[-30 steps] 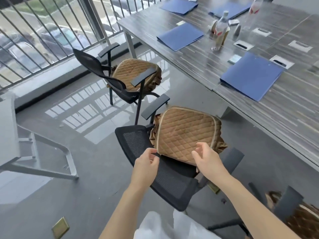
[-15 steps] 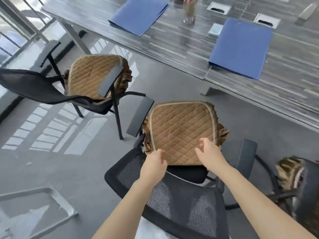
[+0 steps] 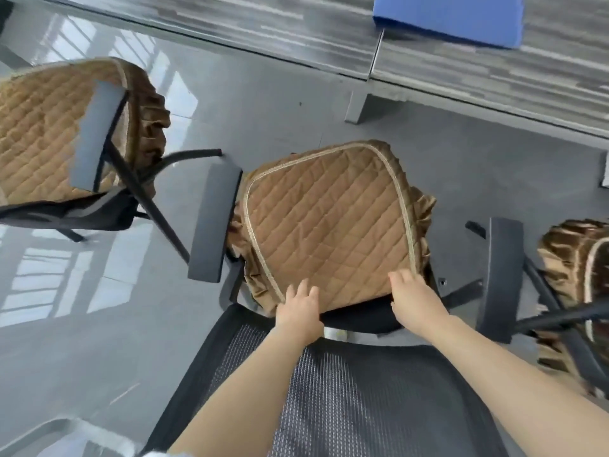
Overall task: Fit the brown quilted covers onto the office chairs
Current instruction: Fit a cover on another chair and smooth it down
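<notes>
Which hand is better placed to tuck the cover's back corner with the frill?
Left. The left hand lies on the cover at the frilled corner; the right hand sits at the other.

Office meeting room. Long grey wood-grain conference table carries a blue folder. Black mesh armchairs line it on glossy grey floor.

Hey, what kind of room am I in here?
Probably an office meeting room: a long grey table with a blue folder on it, and mesh-backed office chairs with armrests lined up along it.
</notes>
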A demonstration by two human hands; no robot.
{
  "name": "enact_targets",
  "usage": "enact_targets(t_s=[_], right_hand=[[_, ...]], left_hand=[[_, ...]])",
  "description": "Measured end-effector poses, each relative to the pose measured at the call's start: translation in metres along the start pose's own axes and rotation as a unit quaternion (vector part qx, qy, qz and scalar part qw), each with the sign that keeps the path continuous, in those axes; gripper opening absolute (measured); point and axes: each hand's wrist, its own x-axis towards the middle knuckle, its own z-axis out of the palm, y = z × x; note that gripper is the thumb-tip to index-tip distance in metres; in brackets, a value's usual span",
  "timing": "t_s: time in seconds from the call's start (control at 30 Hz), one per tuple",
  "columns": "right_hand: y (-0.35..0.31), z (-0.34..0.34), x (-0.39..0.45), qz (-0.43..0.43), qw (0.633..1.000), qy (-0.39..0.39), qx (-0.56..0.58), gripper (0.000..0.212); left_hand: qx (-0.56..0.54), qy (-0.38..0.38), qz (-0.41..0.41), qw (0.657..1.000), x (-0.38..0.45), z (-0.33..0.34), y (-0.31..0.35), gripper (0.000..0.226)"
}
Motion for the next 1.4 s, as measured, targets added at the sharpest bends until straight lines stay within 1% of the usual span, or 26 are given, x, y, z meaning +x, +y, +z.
enact_targets(t_s=[0.03,0.1,0.17,0.3,0.37,0.4,0.43,0.47,0.5,0.53,0.57,0.6,0.63,0.67,0.73,0.83,0.9,0.97,1.07,1.2,1.23,1.3,1.37,1.4], right_hand=[[0.003,0.006,0.01,-0.019,0.999,0.0,-0.038,0.054],[0.012,0.018,0.034,-0.042,0.995,-0.008,-0.093,0.074],[0.02,0.025,0.058,-0.047,0.99,-0.006,-0.13,0.091],[0.016,0.017,0.082,-0.052,0.98,0.002,-0.192,0.104],[0.018,0.02,0.085,-0.044,0.978,0.004,-0.206,0.117],[0.016,0.024,0.085,-0.047,0.975,-0.01,-0.219,0.125],[0.018,0.025,0.084,-0.046,0.97,0.003,-0.239,0.13],[0.055,0.084,0.124,-0.029,0.976,-0.003,-0.217,0.131],[0.064,0.094,0.132,-0.035,0.976,0.018,-0.214,0.128],[0.065,0.094,0.13,-0.069,0.972,0.023,-0.222,0.123],[0.068,0.093,0.127,-0.056,0.97,0.031,-0.236,0.12],[0.072,0.094,0.126,-0.053,0.968,0.046,-0.241,0.118],[0.075,0.091,0.124,-0.05,0.966,0.049,-0.249,0.116],[0.076,0.09,0.124,-0.053,0.965,0.054,-0.253,0.113],[0.074,0.088,0.124,-0.046,0.964,0.052,-0.255,0.107],[0.073,0.08,0.123,-0.028,0.975,0.062,-0.212,0.099],[0.071,0.08,0.119,-0.022,0.98,0.053,-0.189,0.092],[0.066,0.082,0.112,-0.023,0.984,0.055,-0.166,0.083],[0.057,0.08,0.089,-0.006,0.992,0.016,-0.127,0.077],[0.043,0.095,0.051,-0.015,0.992,-0.069,-0.103,0.081],[0.044,0.1,0.046,-0.017,0.991,-0.087,-0.102,0.079],[0.052,0.106,0.046,-0.02,0.991,-0.111,-0.068,0.06],[0.061,0.104,0.054,-0.012,0.994,-0.102,-0.026,0.044],[0.063,0.101,0.058,-0.005,0.996,-0.085,-0.004,0.041]], left_hand=[[0.023,-0.007,0.006,1.0,0.012,0.006,0.001,0.078],[0.059,-0.02,0.007,0.998,0.037,0.017,0.008,0.094],[0.086,-0.003,-0.003,0.996,0.058,0.027,0.014,0.105],[0.134,0.038,-0.042,0.989,0.066,0.034,-0.002,0.119],[0.161,0.068,-0.048,0.983,0.062,0.044,-0.01,0.129],[0.161,0.066,-0.045,0.984,0.063,0.049,-0.014,0.13],[0.16,0.074,-0.045,0.983,0.06,0.048,-0.015,0.129],[0.191,0.069,-0.03,0.979,0.115,0.09,-0.007,0.124],[0.203,0.076,-0.025,0.976,0.128,0.097,-0.009,0.118],[0.198,0.097,-0.03,0.975,0.132,0.09,-0.014,0.114],[0.224,0.09,-0.032,0.97,0.131,0.085,-0.016,0.113],[0.257,0.106,-0.016,0.961,0.131,0.089,-0.017,0.114],[0.262,0.107,-0.004,0.959,0.129,0.088,-0.015,0.116],[0.262,0.103,0.01,0.96,0.13,0.087,-0.015,0.118],[0.252,0.081,0.011,0.964,0.136,0.079,-0.015,0.122],[0.212,0.05,0.027,0.976,0.131,0.068,-0.016,0.126],[0.207,0.027,0.031,0.977,0.127,0.064,-0.021,0.125],[0.213,0.022,0.027,0.976,0.123,0.059,-0.025,0.125],[0.241,0.016,0.052,0.969,0.119,0.049,-0.035,0.124],[0.321,-0.003,0.114,0.94,0.114,0.042,-0.059,0.121],[0.329,-0.014,0.123,0.936,0.113,0.04,-0.064,0.119],[0.319,-0.027,0.138,0.937,0.115,0.036,-0.068,0.107],[0.262,-0.007,0.152,0.953,0.12,0.029,-0.067,0.079],[0.215,0.025,0.154,0.964,0.124,0.025,-0.065,0.063]])
